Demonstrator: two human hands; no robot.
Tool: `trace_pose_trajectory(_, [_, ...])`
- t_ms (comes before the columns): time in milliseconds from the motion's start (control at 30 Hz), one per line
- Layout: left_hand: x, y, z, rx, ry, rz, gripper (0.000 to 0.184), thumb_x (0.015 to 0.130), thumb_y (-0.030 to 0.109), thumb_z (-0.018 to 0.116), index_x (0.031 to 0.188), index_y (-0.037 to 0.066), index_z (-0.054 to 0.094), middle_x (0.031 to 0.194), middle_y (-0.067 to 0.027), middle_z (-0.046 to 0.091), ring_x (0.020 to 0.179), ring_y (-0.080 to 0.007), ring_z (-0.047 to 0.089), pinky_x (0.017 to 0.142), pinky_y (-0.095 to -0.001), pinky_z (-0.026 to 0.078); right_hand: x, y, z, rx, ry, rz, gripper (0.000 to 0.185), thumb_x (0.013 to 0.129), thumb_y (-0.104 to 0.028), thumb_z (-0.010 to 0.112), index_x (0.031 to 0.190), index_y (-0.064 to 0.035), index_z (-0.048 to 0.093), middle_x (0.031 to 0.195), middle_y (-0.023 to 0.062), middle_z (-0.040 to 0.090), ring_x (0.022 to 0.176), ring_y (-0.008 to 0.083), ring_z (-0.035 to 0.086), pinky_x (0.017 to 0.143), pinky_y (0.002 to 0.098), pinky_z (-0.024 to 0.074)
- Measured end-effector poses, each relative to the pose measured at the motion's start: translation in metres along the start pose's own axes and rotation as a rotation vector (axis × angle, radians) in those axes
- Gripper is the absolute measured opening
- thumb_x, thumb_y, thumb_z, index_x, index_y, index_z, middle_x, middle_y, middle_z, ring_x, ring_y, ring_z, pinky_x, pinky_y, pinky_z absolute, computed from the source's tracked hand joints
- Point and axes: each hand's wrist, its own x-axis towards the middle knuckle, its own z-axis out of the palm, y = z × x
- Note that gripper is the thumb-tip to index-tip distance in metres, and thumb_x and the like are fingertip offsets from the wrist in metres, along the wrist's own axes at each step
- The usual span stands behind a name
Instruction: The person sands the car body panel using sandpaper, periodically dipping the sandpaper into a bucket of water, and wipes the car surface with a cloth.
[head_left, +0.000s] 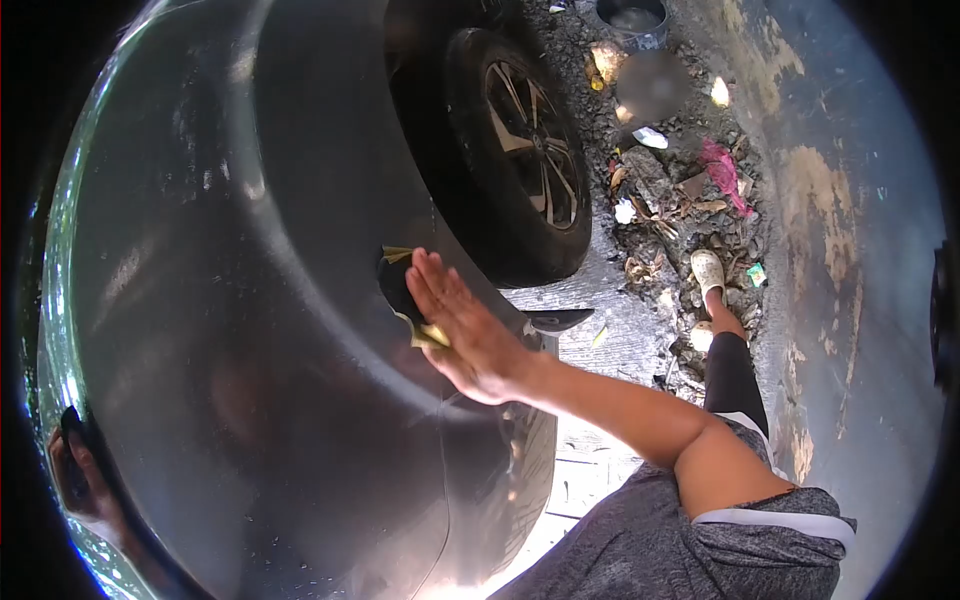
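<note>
My right hand [465,330] lies palm down on the dark grey car panel [300,420], its fingers pressed together. Under the fingers and thumb it holds a folded sheet of sandpaper [396,285], dark on one face and yellowish on the other. The sheet rests against the panel, left of the wheel arch. At the far left edge, by the green-reflecting glass, my left hand [95,495] is curled round something dark that I cannot make out.
A car wheel [540,145] with silver spokes is at the top, with a dark mud flap [560,320] below it. Rubble and litter [650,180], a pink rag [722,172] and a bucket [632,18] lie beside a stained wall [830,200]. My foot in a light clog [707,270] stands there.
</note>
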Motion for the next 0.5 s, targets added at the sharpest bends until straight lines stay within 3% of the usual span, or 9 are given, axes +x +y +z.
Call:
trace_pose_trajectory(67, [0.004, 0.002, -0.003, -0.001, -0.006, 0.015, 0.027, 0.100, 0.013, 0.053, 0.118, -0.003, 0.065, 0.115, -0.0135, 0.065, 0.109, -0.0279, 0.060, 0.097, -0.0371, 0.046, 0.019, 0.021, -0.004, -0.025, -0.042, 0.006, 0.079, 0.097, -0.019, 0.050, 0.154, 0.0051, 0.000, 0.161, 0.0270, -0.002, 0.151, 0.0390, 0.002, 0.123, 0.0483, 0.0065])
trace_pose_trajectory(133, [-0.004, 0.012, -0.003, 0.004, 0.002, 0.007, 0.026, 0.100, 0.013, 0.054, 0.118, -0.003, 0.065, 0.115, -0.0134, 0.065, 0.109, -0.0278, 0.060, 0.097, -0.0371, 0.046, 0.061, 0.048, -0.012, 0.063, 0.073, 0.018, 0.074, 0.102, -0.026, 0.043, 0.156, -0.0003, -0.001, 0.164, 0.0201, -0.004, 0.152, 0.0341, -0.004, 0.123, 0.0438, 0.0030])
trace_pose_trajectory(233, [0.005, 0.026, -0.001, 0.041, 0.018, -0.062, 0.025, 0.099, 0.015, 0.057, 0.111, -0.006, 0.064, 0.113, -0.0152, 0.065, 0.108, -0.0291, 0.061, 0.098, -0.0395, 0.045, 0.017, 0.020, -0.006, 0.096, 0.007, 0.026, 0.075, 0.099, -0.018, 0.045, 0.154, 0.0046, -0.001, 0.162, 0.0254, -0.003, 0.151, 0.0368, 0.000, 0.123, 0.0471, 0.0050])
trace_pose_trajectory(300, [0.003, 0.021, 0.000, -0.056, 0.000, -0.067, 0.025, 0.099, 0.015, 0.057, 0.111, -0.005, 0.064, 0.115, -0.0149, 0.065, 0.109, -0.0283, 0.060, 0.098, -0.0380, 0.044, 0.015, 0.015, -0.012, 0.110, -0.038, 0.003, 0.075, 0.100, -0.020, 0.045, 0.154, 0.0048, -0.001, 0.162, 0.0246, -0.003, 0.151, 0.0366, -0.001, 0.123, 0.0456, 0.0056])
trace_pose_trajectory(400, [0.001, 0.017, -0.001, 0.035, 0.023, -0.042, 0.025, 0.099, 0.016, 0.056, 0.111, -0.005, 0.064, 0.115, -0.0146, 0.064, 0.110, -0.0277, 0.060, 0.099, -0.0377, 0.044, 0.071, 0.051, -0.022, -0.038, 0.041, 0.008, 0.078, 0.099, -0.023, 0.047, 0.153, 0.0070, 0.000, 0.162, 0.0255, 0.000, 0.151, 0.0362, 0.000, 0.123, 0.0449, 0.0069])
trace_pose_trajectory(500, [0.009, 0.037, -0.001, 0.032, -0.005, -0.103, 0.025, 0.099, 0.015, 0.056, 0.110, -0.005, 0.064, 0.116, -0.0146, 0.064, 0.110, -0.0272, 0.060, 0.099, -0.0377, 0.044, 0.031, 0.024, -0.009, -0.011, -0.031, 0.054, 0.080, 0.098, -0.021, 0.051, 0.154, 0.0064, 0.001, 0.162, 0.0256, 0.000, 0.151, 0.0373, 0.001, 0.123, 0.0455, 0.0076])
